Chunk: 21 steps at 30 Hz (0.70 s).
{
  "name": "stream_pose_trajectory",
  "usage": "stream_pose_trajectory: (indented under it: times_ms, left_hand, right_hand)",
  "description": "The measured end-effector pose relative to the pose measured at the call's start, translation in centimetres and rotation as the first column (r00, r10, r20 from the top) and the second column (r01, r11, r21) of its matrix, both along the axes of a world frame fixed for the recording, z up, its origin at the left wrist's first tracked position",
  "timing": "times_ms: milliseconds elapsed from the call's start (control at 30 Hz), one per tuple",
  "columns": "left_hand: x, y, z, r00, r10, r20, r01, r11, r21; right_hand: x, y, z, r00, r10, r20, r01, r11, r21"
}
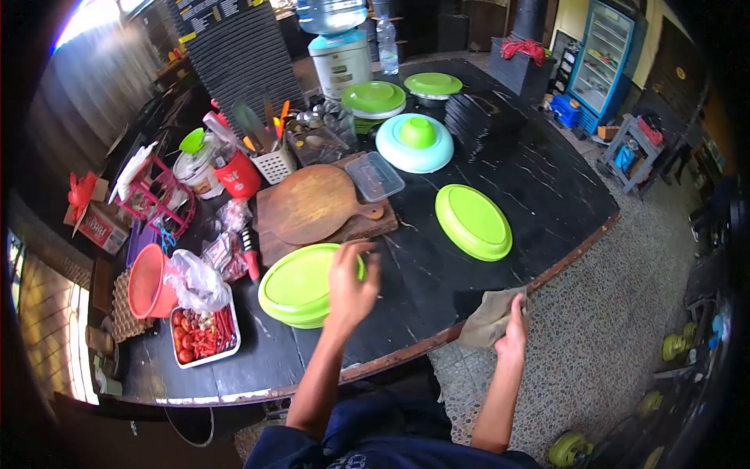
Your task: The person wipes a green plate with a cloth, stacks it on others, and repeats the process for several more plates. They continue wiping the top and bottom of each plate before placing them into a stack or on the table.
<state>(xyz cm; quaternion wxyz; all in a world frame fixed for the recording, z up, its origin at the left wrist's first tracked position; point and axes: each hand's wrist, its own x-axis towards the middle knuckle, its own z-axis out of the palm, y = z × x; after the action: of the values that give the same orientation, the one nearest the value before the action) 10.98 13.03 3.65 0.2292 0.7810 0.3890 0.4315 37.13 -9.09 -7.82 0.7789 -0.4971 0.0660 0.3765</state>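
Observation:
A stack of green oval plates (297, 283) lies near the front of the black table. At its right edge is my left hand (354, 283), fingers bent and a little apart, with nothing seen between them. My right hand (512, 332) grips a grey-brown cloth (491, 319) that hangs at the table's front edge. Beyond the cloth, a green oval plate (473, 222) rests face down on the table, apart from both hands.
Behind the stack are a round wooden board (312, 205) and a clear plastic lid (375, 176). To the left stand a tray of tomatoes and chilies (205, 334) and an orange bucket (148, 283). Farther back are a pale blue plate (394, 148) and a water dispenser (341, 64).

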Motion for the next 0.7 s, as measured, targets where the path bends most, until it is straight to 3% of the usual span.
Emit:
stream_pose_trajectory:
  times_ms: [100, 167, 233, 333, 400, 433, 533, 633, 700]
  left_hand:
    - [-8.9, 1.7, -1.6, 0.891, 0.415, -0.181, -0.362, 0.893, 0.266]
    - [-13.4, 1.7, -2.7, 0.724, 0.605, -0.331, -0.549, 0.796, 0.255]
    - [-16.6, 1.7, -4.4, 0.622, 0.632, -0.462, -0.682, 0.728, 0.077]
    - [-19.1, 1.5, -4.9, 0.617, 0.594, -0.517, -0.715, 0.697, -0.054]
    - [-19.9, 1.4, -4.6, 0.727, 0.559, -0.399, -0.678, 0.676, -0.288]
    - [-19.9, 1.3, -4.8, 0.725, 0.565, -0.394, -0.682, 0.671, -0.292]
    - [-20.6, 2.1, -6.4, 0.744, 0.65, -0.155, -0.652, 0.657, -0.378]
    - [-21.5, 3.4, -7.9, 0.784, 0.61, -0.116, -0.577, 0.646, -0.5]
    - [-21.6, 3.3, -7.7, 0.79, 0.608, -0.081, -0.562, 0.663, -0.494]
  right_hand:
    - [-2.3, -1.0, -0.1, 0.979, 0.102, -0.174, -0.078, 0.988, 0.135]
    - [-3.6, -0.1, 0.8, 0.95, 0.183, -0.253, -0.123, 0.964, 0.236]
    - [-4.7, 1.3, 0.8, 0.915, 0.256, -0.313, -0.17, 0.946, 0.275]
    - [-6.8, 3.9, 1.6, 0.897, 0.305, -0.319, -0.233, 0.941, 0.244]
    - [-8.0, 5.5, 0.9, 0.883, 0.351, -0.311, -0.296, 0.931, 0.213]
    - [-8.6, 6.2, 0.3, 0.874, 0.378, -0.305, -0.323, 0.921, 0.217]
    - [-10.5, 7.6, 0.1, 0.82, 0.469, -0.327, -0.387, 0.876, 0.288]
    - [-12.9, 9.2, 2.3, 0.838, 0.457, -0.297, -0.407, 0.887, 0.218]
    - [-14.6, 11.0, 4.0, 0.965, 0.255, -0.06, -0.245, 0.96, 0.135]
